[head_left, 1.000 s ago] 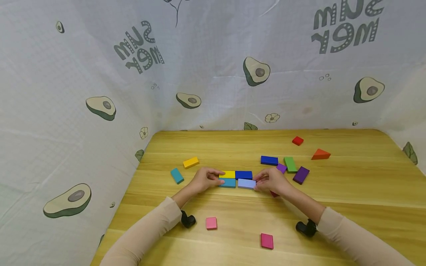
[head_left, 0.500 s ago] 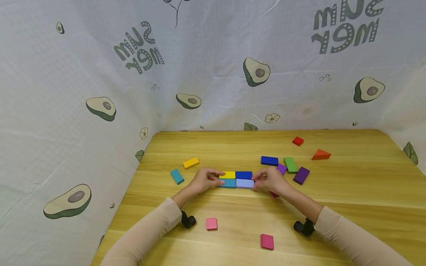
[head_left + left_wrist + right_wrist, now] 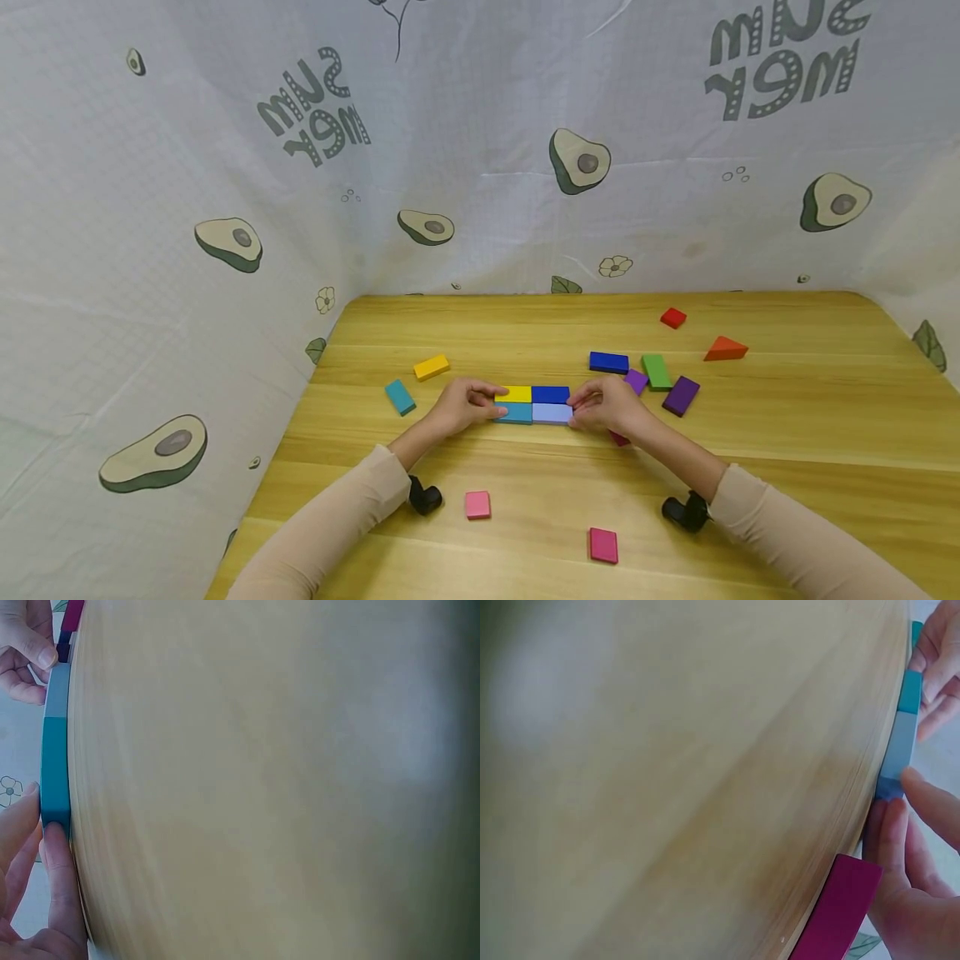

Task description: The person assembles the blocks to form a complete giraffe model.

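Four-sided and flat, a two-by-two group of blocks lies on the table: a yellow block (image 3: 516, 394) and a dark blue block (image 3: 551, 394) behind, a teal block (image 3: 514, 413) and a light blue block (image 3: 552, 414) in front. Their neighbouring edges meet. My left hand (image 3: 462, 406) holds the teal block at its left end, with a fingertip also at the yellow one. At the opposite end, my right hand (image 3: 609, 406) pinches the light blue block between thumb and fingers. Both wrist views show the teal (image 3: 55, 765) and light blue (image 3: 898, 746) blocks end to end.
Left lie an orange-yellow block (image 3: 431, 367) and another teal block (image 3: 401, 397). Blue (image 3: 608, 362), green (image 3: 656, 372), purple (image 3: 681, 396), red (image 3: 672, 317) and orange triangular (image 3: 725, 349) blocks lie right. Pink (image 3: 477, 505) and magenta (image 3: 603, 546) squares lie in front.
The right hand has slid the light blue block left and slightly back, closing the gap to the teal block. Over the last half second both hands have stayed in place.
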A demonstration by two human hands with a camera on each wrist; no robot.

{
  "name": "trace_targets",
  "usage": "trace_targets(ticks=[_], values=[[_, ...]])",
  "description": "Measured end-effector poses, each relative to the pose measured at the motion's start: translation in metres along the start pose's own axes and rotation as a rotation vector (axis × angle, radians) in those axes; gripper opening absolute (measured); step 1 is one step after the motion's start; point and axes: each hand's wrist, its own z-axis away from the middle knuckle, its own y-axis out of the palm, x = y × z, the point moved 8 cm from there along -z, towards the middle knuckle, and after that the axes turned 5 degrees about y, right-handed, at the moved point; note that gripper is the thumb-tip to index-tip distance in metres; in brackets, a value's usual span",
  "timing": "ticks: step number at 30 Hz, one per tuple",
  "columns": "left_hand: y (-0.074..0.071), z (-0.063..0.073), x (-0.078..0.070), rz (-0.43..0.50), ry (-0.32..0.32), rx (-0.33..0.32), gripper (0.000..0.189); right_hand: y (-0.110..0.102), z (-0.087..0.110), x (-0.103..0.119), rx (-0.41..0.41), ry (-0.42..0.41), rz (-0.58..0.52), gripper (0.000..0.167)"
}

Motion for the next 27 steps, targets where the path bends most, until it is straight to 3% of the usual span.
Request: trace_targets(ticks=[27], values=[[-0.0011,-0.0003,0.0,-0.023,-0.004,-0.006,0.026,-0.0013,-0.0041,-0.0027,0.011,-0.021,-0.008,0.025]])
